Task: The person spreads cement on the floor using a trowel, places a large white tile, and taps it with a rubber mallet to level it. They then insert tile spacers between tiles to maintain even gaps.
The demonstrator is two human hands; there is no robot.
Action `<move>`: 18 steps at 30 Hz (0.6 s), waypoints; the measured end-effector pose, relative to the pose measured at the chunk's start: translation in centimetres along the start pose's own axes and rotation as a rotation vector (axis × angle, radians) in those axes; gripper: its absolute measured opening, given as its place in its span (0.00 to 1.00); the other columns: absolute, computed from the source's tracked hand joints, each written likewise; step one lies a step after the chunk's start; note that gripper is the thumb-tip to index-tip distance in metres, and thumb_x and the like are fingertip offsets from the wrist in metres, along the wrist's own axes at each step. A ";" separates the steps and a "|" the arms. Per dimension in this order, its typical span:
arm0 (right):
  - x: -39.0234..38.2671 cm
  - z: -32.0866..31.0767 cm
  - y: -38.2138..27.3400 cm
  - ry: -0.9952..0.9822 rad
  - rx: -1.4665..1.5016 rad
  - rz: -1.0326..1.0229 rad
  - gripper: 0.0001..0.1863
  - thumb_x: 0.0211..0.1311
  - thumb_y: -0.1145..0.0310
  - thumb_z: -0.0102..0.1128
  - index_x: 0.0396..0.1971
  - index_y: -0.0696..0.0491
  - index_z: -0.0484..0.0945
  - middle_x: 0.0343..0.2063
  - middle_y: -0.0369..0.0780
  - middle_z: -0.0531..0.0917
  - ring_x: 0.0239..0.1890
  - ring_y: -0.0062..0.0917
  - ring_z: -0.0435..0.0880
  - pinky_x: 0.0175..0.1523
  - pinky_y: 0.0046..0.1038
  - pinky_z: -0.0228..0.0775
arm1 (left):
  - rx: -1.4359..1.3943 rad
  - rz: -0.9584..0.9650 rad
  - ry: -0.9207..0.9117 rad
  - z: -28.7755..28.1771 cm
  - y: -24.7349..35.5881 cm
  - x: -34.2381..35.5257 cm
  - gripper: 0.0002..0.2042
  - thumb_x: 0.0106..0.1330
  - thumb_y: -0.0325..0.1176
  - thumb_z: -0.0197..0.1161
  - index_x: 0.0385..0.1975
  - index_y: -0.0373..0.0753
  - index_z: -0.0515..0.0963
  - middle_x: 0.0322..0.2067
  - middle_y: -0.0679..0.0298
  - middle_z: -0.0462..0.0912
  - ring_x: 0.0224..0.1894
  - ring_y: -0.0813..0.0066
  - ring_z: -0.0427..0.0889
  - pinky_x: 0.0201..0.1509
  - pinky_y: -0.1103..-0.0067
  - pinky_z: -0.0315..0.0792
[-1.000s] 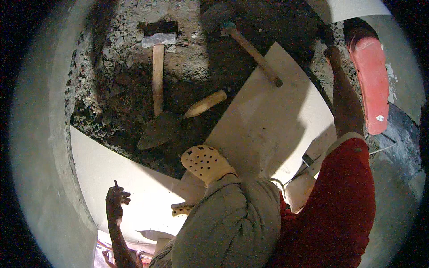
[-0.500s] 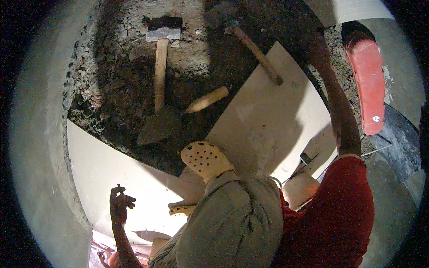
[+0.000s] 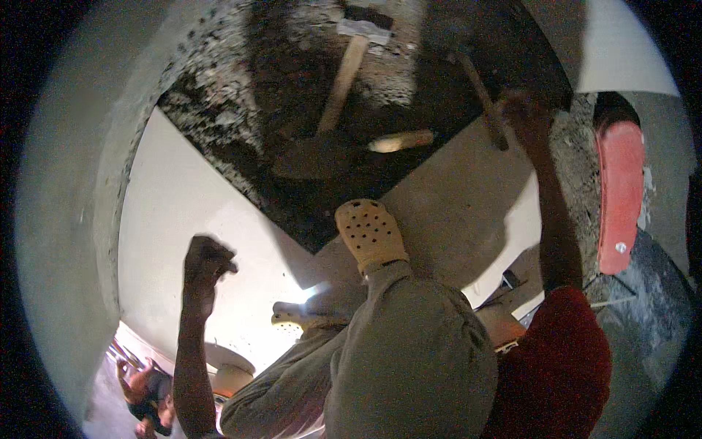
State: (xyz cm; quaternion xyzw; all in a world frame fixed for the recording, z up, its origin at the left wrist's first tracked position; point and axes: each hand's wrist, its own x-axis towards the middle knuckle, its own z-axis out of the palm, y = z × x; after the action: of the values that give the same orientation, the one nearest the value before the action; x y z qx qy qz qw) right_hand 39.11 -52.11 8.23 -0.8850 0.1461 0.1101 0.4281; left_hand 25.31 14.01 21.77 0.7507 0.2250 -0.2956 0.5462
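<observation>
My left hand (image 3: 210,265) hangs over a large pale tile (image 3: 190,197), its fingers curled; what they hold, if anything, is hidden. Stretched forward at the right, my right hand (image 3: 525,113) is in shadow and blurred, close to the wooden handle of a dark-headed mallet (image 3: 484,99). Whether its fingers touch that handle, I cannot tell. On the dark mortar lies a hammer (image 3: 344,84) with a grey metal head. Near its handle end rests what looks like a trowel, with a dark blade (image 3: 314,157) and a light wooden grip (image 3: 401,141).
A second pale tile (image 3: 446,197) lies right of the mortar bed (image 3: 227,146), under my clog (image 3: 371,230). A long red case-like object (image 3: 621,194) is at the far right. A grey wall (image 3: 80,197) runs along the left. Another person (image 3: 150,391) appears at lower left.
The view has shifted, so the tools appear further right and higher. My left hand has moved forward and its fingers have curled in. My right hand now appears nearer the mallet handle.
</observation>
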 end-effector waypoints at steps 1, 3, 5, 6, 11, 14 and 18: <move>-2.3 3.5 -3.3 -0.114 0.044 -0.093 0.14 0.72 0.67 0.61 0.53 0.54 0.81 0.44 0.40 0.86 0.45 0.29 0.87 0.50 0.33 0.82 | -0.054 0.074 -0.033 1.9 0.3 0.6 0.16 0.68 0.41 0.63 0.49 0.41 0.71 0.33 0.64 0.83 0.30 0.78 0.80 0.32 0.83 0.72; -7.1 11.7 -9.4 -0.403 0.189 -0.263 0.13 0.72 0.66 0.64 0.51 0.55 0.81 0.41 0.39 0.86 0.42 0.26 0.87 0.48 0.31 0.81 | -0.177 -0.025 -0.061 6.3 1.1 2.2 0.18 0.67 0.43 0.66 0.49 0.40 0.73 0.33 0.65 0.81 0.29 0.78 0.77 0.35 0.83 0.72; -11.9 19.0 -13.9 -0.732 0.317 -0.398 0.13 0.71 0.66 0.66 0.49 0.56 0.81 0.39 0.38 0.86 0.38 0.22 0.86 0.46 0.28 0.80 | -0.318 0.173 -0.117 11.1 1.2 3.1 0.20 0.69 0.48 0.65 0.48 0.38 0.74 0.33 0.65 0.81 0.30 0.77 0.77 0.36 0.80 0.73; -13.6 21.7 -15.4 -0.745 0.390 -0.438 0.13 0.70 0.66 0.67 0.48 0.56 0.81 0.37 0.38 0.86 0.37 0.20 0.86 0.45 0.27 0.80 | -0.222 0.194 -0.079 12.8 1.3 3.4 0.22 0.70 0.50 0.65 0.48 0.37 0.75 0.32 0.65 0.80 0.31 0.76 0.77 0.36 0.78 0.73; -16.7 25.9 -18.2 -0.787 0.338 -0.521 0.13 0.67 0.72 0.69 0.49 0.56 0.80 0.40 0.37 0.86 0.43 0.18 0.84 0.48 0.25 0.80 | 0.139 0.262 0.131 10.7 -0.3 1.6 0.11 0.73 0.37 0.64 0.46 0.36 0.81 0.39 0.58 0.86 0.40 0.66 0.85 0.46 0.70 0.79; -12.7 24.1 -18.2 -0.595 0.259 -0.549 0.16 0.73 0.76 0.57 0.58 0.60 0.74 0.44 0.41 0.86 0.46 0.25 0.87 0.53 0.28 0.81 | 0.088 0.117 0.114 5.6 -4.7 -1.8 0.19 0.76 0.50 0.61 0.38 0.35 0.80 0.28 0.58 0.83 0.31 0.71 0.83 0.38 0.72 0.79; -4.5 22.0 -16.4 -0.410 -0.111 -0.635 0.16 0.74 0.74 0.55 0.58 0.60 0.74 0.45 0.42 0.85 0.47 0.26 0.85 0.53 0.29 0.79 | 0.359 0.011 0.169 -3.9 -17.4 -10.1 0.18 0.77 0.47 0.58 0.42 0.34 0.79 0.32 0.54 0.84 0.34 0.67 0.85 0.41 0.67 0.80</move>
State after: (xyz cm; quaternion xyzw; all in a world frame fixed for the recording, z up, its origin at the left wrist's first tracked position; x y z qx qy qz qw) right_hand 39.18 -24.32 8.15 -0.8675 -0.2303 0.1546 0.4128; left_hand 7.25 22.84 17.69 0.8594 0.2095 -0.2641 0.3845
